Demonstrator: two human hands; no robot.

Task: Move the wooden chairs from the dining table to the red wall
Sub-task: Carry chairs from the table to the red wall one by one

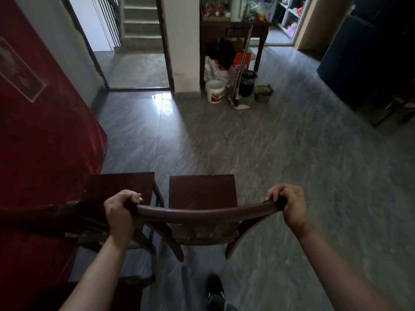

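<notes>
Reaching forward, left grip (120, 209) and right grip (288, 205) clamp opposite ends of the top rail (202, 213) on the wooden chair (202, 194).

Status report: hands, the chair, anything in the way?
Left hand and right hand grip the held chair by its top rail. It is beside a second chair along the red wall. White bucket and mop far ahead, off the path.
</notes>
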